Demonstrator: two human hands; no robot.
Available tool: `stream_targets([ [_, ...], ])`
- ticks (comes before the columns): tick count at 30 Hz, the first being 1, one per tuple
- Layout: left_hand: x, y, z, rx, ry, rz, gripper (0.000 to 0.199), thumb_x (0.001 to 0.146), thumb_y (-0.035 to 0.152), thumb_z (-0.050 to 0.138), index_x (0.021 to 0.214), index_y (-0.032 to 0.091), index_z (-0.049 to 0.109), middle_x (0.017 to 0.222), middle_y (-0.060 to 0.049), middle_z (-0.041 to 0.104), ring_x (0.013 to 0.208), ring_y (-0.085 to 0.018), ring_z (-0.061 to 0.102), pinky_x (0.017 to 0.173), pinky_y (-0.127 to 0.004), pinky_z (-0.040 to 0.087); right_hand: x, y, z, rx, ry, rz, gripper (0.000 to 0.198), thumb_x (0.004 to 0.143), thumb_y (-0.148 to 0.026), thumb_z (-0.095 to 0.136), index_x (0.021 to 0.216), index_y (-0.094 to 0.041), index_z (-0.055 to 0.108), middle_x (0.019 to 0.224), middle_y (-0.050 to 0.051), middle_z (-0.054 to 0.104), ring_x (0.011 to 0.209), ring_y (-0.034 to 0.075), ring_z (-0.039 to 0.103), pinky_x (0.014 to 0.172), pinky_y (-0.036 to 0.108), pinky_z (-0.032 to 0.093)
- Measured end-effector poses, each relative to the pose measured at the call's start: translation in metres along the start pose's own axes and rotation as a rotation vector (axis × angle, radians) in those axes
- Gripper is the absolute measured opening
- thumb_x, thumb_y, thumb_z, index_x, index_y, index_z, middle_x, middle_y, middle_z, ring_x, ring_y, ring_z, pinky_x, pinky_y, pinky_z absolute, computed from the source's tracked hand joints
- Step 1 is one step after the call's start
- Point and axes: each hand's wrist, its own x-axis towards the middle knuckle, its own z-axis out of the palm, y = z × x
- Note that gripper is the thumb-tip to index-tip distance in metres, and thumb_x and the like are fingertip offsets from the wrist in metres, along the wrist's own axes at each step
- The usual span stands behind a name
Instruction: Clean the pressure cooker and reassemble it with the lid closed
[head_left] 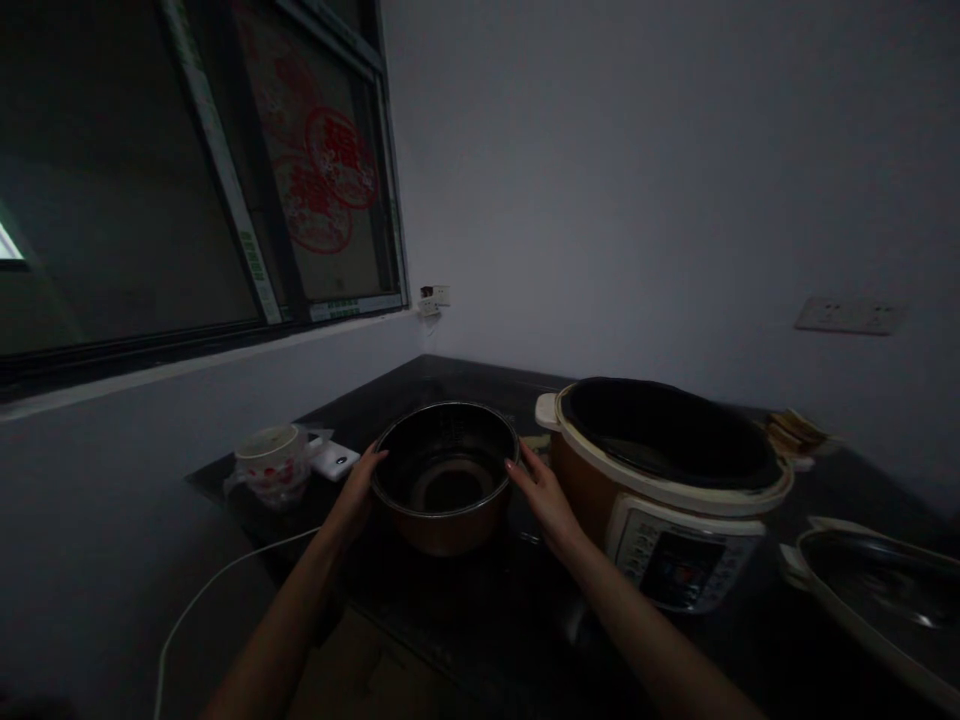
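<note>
Between my two hands is a round inner pot [448,530] with a dark inside and a brownish outer wall. My left hand [360,487] grips its left side, thumb at the rim. On the opposite side my right hand [547,497] clasps the wall, thumb near the rim. Whether the pot rests on the dark counter [480,620] or is lifted a little, I cannot tell. Just right of my right hand stands an electric pressure cooker [581,470], its top uncovered and its cavity dark, with a control panel in front.
The cooker's lid [892,590] lies at the far right. Behind the cooker is a small brownish bundle [796,432]. At the left sit a plastic-wrapped container [271,468] and a white device [334,459]. A white cord [225,570] hangs off the counter's left side.
</note>
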Motion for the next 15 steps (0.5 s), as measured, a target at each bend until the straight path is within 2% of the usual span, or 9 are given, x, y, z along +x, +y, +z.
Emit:
stream_targets([
  [3,-0.006,0.031,0.001,-0.004,-0.002,0.016,0.044,0.075,0.023,0.062,0.119,0.017,0.063,0.107,-0.005,0.074,0.104,-0.026,0.068,0.089,-0.036,0.055,-0.005,-0.022,0.007,-0.007,-0.04,-0.039,0.082,0.068,-0.056,0.074,0.139,-0.024,0.05,0.146,0.006,0.048,0.14,0.025,0.038,0.117,0.045,0.026],
  [6,-0.019,0.068,0.006,-0.001,0.003,0.043,0.045,0.074,0.027,0.065,0.118,0.019,0.064,0.101,-0.004,0.076,0.097,-0.027,0.071,0.081,-0.034,0.059,-0.014,-0.053,0.011,-0.014,-0.15,-0.096,0.087,0.07,-0.054,0.074,0.146,-0.025,0.041,0.15,0.005,0.042,0.141,0.023,0.036,0.118,0.043,0.025],
  [10,-0.044,0.111,0.023,0.006,0.015,0.119,0.042,0.071,0.029,0.07,0.111,0.019,0.067,0.091,-0.002,0.077,0.089,-0.027,0.072,0.07,-0.03,0.061,-0.028,-0.101,0.006,0.026,-0.231,-0.18,0.082,0.076,-0.045,0.073,0.147,-0.026,0.037,0.154,0.001,0.036,0.142,0.021,0.034,0.118,0.041,0.025],
  [15,-0.062,0.145,0.066,-0.023,-0.059,0.247,0.04,0.071,0.033,0.069,0.109,0.02,0.067,0.094,-0.001,0.076,0.098,-0.028,0.07,0.083,-0.036,0.06,-0.034,-0.155,-0.02,-0.026,-0.218,-0.357,0.073,0.079,-0.044,0.07,0.145,-0.028,0.041,0.152,0.0,0.04,0.14,0.021,0.038,0.118,0.042,0.027],
])
